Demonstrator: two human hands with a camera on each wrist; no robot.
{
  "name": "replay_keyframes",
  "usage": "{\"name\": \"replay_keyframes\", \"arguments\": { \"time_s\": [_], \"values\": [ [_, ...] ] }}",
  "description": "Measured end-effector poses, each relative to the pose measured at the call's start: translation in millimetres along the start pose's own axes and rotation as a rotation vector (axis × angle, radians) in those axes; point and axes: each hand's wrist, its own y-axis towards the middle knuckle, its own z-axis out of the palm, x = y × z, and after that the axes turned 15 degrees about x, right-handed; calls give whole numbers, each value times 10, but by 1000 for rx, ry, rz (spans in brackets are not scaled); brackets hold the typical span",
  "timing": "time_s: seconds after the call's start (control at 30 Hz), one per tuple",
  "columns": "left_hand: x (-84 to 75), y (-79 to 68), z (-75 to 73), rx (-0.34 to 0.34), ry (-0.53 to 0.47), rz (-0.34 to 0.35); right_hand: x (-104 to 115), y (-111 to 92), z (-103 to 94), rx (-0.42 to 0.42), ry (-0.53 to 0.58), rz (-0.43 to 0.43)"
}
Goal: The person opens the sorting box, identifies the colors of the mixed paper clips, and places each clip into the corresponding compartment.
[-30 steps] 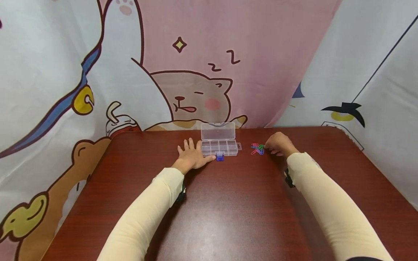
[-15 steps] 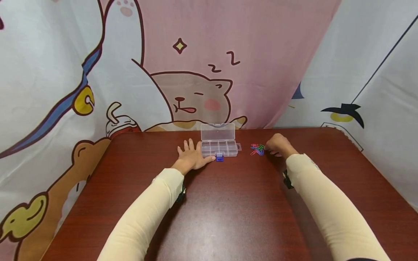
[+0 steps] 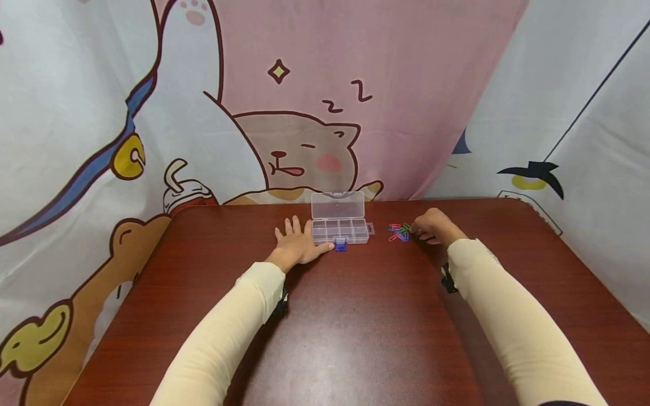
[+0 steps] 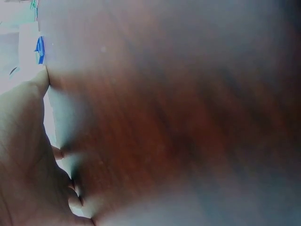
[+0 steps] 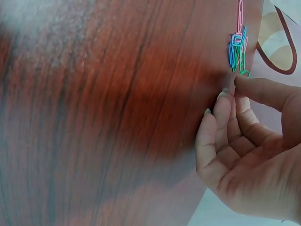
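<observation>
Near the far edge of the table stands a clear plastic compartment box (image 3: 340, 230), its lid (image 3: 337, 205) raised and a blue latch (image 3: 341, 246) at its front. My left hand (image 3: 298, 246) rests with spread fingers at the box's left side, the thumb reaching to the latch. To the right of the box lies a small pile of pink, blue and green paper clips (image 3: 398, 233). At the pile's right side, my right hand (image 3: 433, 226) has its thumb and forefinger together at a green paper clip (image 5: 245, 73), seemingly pinching its end; the fingertips partly hide the contact.
The dark red-brown wooden table (image 3: 325, 332) spreads toward me. A cartoon-printed cloth (image 3: 406, 101) hangs right behind its far edge. A hanging tab (image 3: 370, 228) sticks out from the box's right end, between box and clips.
Almost nothing differs. Both hands, the box and the pile of paper clips keep their places; the head view shifts very slightly.
</observation>
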Motion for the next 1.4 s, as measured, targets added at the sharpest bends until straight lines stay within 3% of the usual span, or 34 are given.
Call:
{"name": "replay_keyframes", "arguments": {
  "time_s": [0.27, 0.4, 0.6, 0.9, 1.4],
  "values": [
    [5, -2, -6, -1, 8, -3, -1, -72, -30, 45, 72, -23],
    [9, 3, -10, -1, 11, -6, 36, -105, -58, 85, 210, -34],
    [27, 13, -15, 7, 9, -6, 168, -151, -53, 216, 403, -74],
    [29, 19, 4, 24, 18, -8, 447, -133, 144, 376, 651, -109],
    [0, 14, 21, 20, 24, -5, 717, -37, 477, 427, 660, -80]
  ]
}}
